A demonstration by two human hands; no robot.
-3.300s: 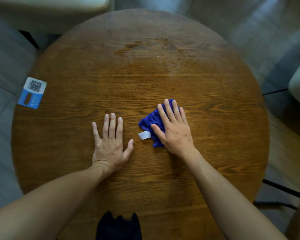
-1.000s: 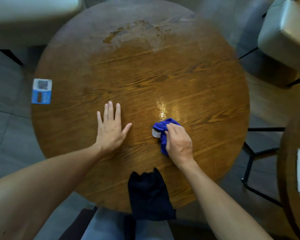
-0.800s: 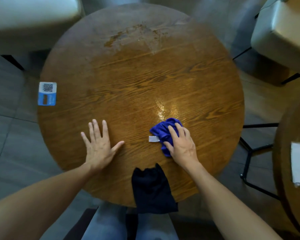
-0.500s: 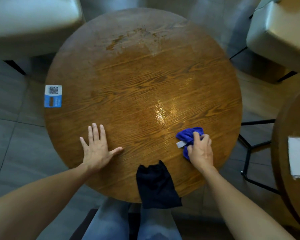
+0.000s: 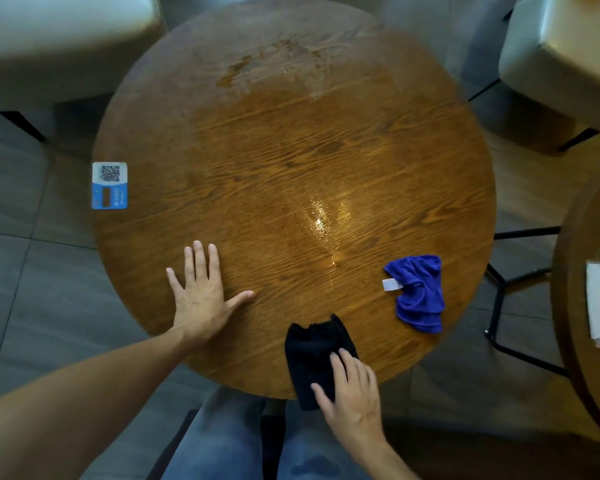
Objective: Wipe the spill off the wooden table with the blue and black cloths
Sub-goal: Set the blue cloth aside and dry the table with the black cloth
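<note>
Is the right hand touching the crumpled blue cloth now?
Apart. The head view shows bare wooden table between the right hand, which lies on the black cloth, and the crumpled blue cloth.

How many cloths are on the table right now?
2. The blue cloth lies crumpled near the table's right edge, untouched. The black cloth hangs over the near edge, under the right hand.

Grey tiled floor; pale upholstered seats at top corners; second wooden table at right edge.
</note>
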